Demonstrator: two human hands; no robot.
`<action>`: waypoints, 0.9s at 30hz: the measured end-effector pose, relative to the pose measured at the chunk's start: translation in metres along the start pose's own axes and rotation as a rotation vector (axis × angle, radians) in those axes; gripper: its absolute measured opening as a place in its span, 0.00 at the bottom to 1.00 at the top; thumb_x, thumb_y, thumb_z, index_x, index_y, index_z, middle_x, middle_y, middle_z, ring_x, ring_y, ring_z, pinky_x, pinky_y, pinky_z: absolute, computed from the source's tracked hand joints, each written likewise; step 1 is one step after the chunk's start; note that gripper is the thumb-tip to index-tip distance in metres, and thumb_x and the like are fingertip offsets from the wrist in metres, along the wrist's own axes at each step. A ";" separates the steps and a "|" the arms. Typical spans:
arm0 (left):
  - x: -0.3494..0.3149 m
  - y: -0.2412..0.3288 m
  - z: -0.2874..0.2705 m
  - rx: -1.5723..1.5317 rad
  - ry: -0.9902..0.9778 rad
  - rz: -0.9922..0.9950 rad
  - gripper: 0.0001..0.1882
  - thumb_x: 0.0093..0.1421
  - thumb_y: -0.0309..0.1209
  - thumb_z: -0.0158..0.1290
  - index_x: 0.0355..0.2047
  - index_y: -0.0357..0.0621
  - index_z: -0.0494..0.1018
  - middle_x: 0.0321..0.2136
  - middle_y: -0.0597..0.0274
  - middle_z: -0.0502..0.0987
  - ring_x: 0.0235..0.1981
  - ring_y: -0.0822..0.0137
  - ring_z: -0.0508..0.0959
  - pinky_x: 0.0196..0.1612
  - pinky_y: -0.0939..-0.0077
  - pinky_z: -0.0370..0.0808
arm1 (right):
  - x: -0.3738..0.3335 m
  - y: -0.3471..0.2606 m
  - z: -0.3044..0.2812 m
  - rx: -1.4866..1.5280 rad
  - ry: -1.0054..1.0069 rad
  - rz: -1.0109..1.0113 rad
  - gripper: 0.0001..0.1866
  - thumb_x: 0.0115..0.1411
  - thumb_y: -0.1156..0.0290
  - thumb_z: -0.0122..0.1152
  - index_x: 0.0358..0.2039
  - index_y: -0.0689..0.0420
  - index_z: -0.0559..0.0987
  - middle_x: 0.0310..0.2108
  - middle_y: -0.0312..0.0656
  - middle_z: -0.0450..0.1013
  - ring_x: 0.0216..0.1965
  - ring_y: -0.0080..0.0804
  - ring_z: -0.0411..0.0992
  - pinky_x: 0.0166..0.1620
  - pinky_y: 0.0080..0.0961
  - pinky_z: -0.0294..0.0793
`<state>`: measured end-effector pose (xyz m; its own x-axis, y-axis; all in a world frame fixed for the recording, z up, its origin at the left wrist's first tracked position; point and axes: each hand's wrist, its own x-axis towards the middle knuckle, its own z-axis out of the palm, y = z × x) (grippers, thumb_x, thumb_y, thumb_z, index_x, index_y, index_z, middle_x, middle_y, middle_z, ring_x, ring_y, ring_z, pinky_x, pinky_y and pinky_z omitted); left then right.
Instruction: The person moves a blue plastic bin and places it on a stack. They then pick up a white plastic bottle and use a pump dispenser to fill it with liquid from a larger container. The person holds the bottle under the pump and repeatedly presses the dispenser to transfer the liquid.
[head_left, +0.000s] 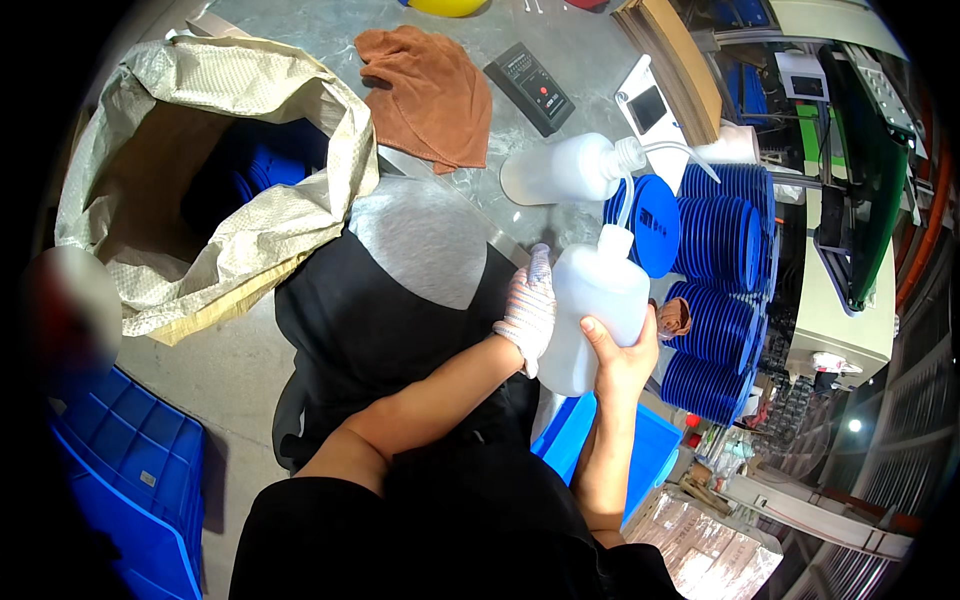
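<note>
Right hand clamped on white squeeze bottle, held before me beside counter edge; gloved left hand against opposite side, cannot tell if gripping. Step in hand, I judge: steadying bottle. Next move calls for even, light pressure. Blue discs crowd right; open room leftward, over lap.

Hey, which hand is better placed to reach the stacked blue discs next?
Probably the right hand: it's nearer the stacked blue discs, while the gloved left hand sits across the held wash bottle from them.
</note>
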<state>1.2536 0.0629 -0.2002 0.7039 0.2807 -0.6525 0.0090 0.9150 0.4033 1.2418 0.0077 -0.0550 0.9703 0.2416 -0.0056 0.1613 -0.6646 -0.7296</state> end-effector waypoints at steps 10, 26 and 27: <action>-0.015 0.015 0.002 0.044 -0.003 0.085 0.36 0.65 0.58 0.38 0.26 0.32 0.72 0.21 0.51 0.73 0.25 0.60 0.68 0.37 0.66 0.69 | 0.000 0.001 -0.001 0.031 -0.001 -0.015 0.32 0.42 0.66 0.78 0.46 0.63 0.73 0.39 0.41 0.74 0.41 0.29 0.72 0.47 0.27 0.71; -0.035 0.042 0.007 -0.071 -0.065 0.050 0.34 0.65 0.59 0.38 0.27 0.36 0.74 0.23 0.60 0.76 0.24 0.70 0.73 0.32 0.71 0.73 | 0.000 0.002 -0.001 0.035 -0.008 -0.006 0.31 0.42 0.66 0.78 0.45 0.62 0.73 0.39 0.40 0.75 0.40 0.29 0.72 0.47 0.27 0.71; -0.037 0.044 0.008 -0.075 -0.065 0.045 0.34 0.65 0.59 0.38 0.28 0.36 0.74 0.23 0.59 0.76 0.24 0.69 0.73 0.33 0.71 0.73 | 0.000 0.002 -0.001 0.028 -0.006 -0.008 0.31 0.42 0.66 0.78 0.45 0.62 0.73 0.39 0.40 0.75 0.40 0.29 0.72 0.47 0.27 0.71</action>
<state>1.2338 0.0904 -0.1532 0.7467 0.3050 -0.5911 -0.0749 0.9216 0.3809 1.2420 0.0059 -0.0554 0.9679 0.2512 -0.0041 0.1636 -0.6425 -0.7486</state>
